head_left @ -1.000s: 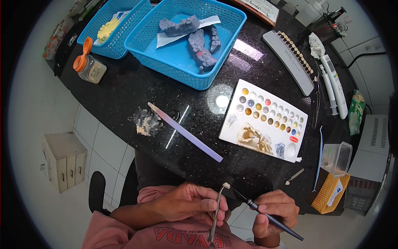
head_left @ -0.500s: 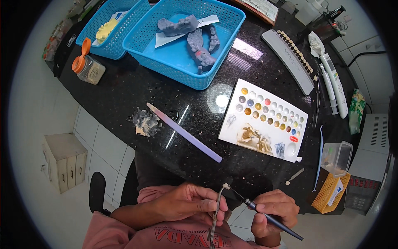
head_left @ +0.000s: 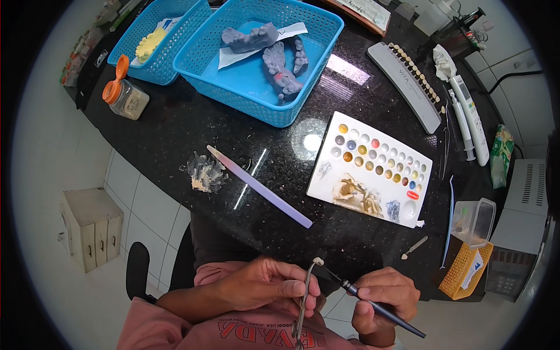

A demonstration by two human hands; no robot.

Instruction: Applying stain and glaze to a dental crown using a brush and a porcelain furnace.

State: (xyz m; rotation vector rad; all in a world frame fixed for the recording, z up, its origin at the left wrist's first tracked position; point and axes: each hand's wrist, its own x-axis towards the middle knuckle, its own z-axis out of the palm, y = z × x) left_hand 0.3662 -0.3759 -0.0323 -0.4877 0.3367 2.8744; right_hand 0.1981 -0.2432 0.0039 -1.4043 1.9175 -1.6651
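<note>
Low in the head view, my left hand (head_left: 271,286) is closed around slim metal locking forceps (head_left: 304,296). A small pale dental crown (head_left: 318,261) sits at their tip. My right hand (head_left: 388,297) pinches a dark-handled fine brush (head_left: 379,307), its thin point directed up and left, close beside the crown. Whether the point touches the crown is too small to tell. Beyond the hands lies a white palette (head_left: 326,186) with several wells of coloured paste and brown and blue smears. A purple-pink file (head_left: 268,193) rests to its left.
Blue baskets hold grey dental models (head_left: 283,67) and a yellow model (head_left: 153,44). An orange-lidded jar (head_left: 133,104) stands far left, past smeared paste (head_left: 206,173). At right are a tooth shade guide (head_left: 405,87), a syringe (head_left: 462,125), a clear box (head_left: 475,221) and a yellow basket (head_left: 461,271).
</note>
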